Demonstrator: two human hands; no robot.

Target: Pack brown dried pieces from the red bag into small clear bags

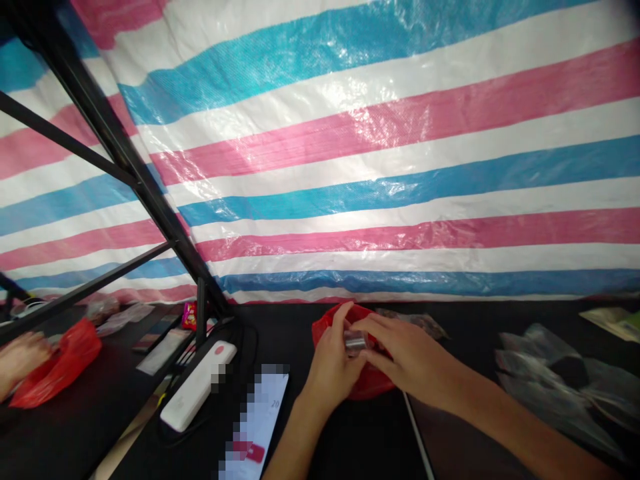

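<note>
Between the fingers of both hands is a small shiny, clear-to-silver cylinder (356, 343); its exact kind does not show. My left hand (327, 367) is closed around its left side, thumb below and forefinger above. From the right, my right hand (413, 353) closes on it too, its fingertips partly hidden. A red plastic bag (373, 387) lies behind and beneath both hands on the black table. Just past the right hand is a crumpled clear packet (425, 325), partly covered.
A white power strip (197, 387) and a lit phone (263, 427) lie left of my hands. Clear plastic bags (565, 380) are on the right. A black metal frame (145, 193) rises at left, where another person's hand (23, 360) touches a red bag (65, 367). Striped sheeting hangs behind.
</note>
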